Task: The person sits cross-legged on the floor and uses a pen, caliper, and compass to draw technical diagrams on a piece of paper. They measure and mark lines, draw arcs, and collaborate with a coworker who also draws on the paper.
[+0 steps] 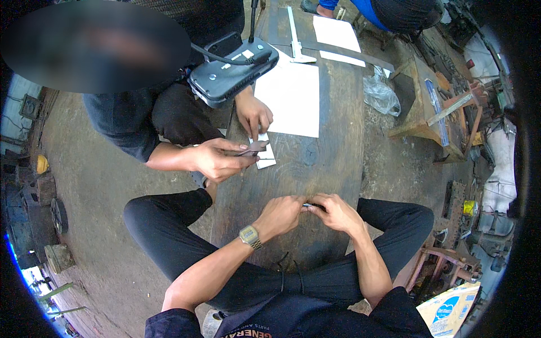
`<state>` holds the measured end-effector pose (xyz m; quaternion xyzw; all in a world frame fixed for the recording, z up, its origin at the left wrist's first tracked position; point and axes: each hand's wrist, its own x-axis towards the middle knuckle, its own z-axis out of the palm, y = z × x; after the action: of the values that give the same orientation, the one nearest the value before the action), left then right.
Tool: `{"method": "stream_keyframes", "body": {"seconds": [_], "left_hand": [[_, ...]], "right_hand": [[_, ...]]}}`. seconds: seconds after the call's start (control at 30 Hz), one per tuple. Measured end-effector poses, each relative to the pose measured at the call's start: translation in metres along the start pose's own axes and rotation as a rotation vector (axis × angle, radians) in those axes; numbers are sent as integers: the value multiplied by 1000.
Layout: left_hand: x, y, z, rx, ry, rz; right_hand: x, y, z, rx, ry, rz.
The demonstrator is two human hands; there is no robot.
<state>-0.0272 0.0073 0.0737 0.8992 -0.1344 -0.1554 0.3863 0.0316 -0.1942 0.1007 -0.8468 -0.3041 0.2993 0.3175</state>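
My left hand (284, 214), with a gold-coloured digital watch (249, 237) on its wrist, meets my right hand (335, 214) over the near part of the wooden bench (338, 163). The fingers of both hands are closed together. Between them shows a bit of a small slim object (307, 205), dark with some blue; most of it is hidden, and its kind cannot be made out.
To the left, a co-worker's hands (217, 160) hold a flat dark piece over a small white card (266, 156). A black device (234, 67) hangs above. White sheets (290, 101) and a caliper (295, 39) lie farther along the bench. A plastic bag (382, 93) sits beside its right edge.
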Motion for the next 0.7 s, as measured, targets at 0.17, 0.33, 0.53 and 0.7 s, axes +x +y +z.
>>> {"method": "stream_keyframes", "body": {"seconds": [0.17, 0.33, 0.53, 0.7], "left_hand": [[1, 1, -1, 3, -26, -16], [0, -2, 2, 16, -20, 0], [1, -7, 0, 1, 17, -38], [0, -5, -5, -71, 113, -74]], "right_hand": [[0, -1, 0, 5, -8, 9], [-1, 5, 1, 5, -2, -17], [-2, 13, 3, -51, -41, 105], [-1, 14, -4, -21, -99, 261]]}}
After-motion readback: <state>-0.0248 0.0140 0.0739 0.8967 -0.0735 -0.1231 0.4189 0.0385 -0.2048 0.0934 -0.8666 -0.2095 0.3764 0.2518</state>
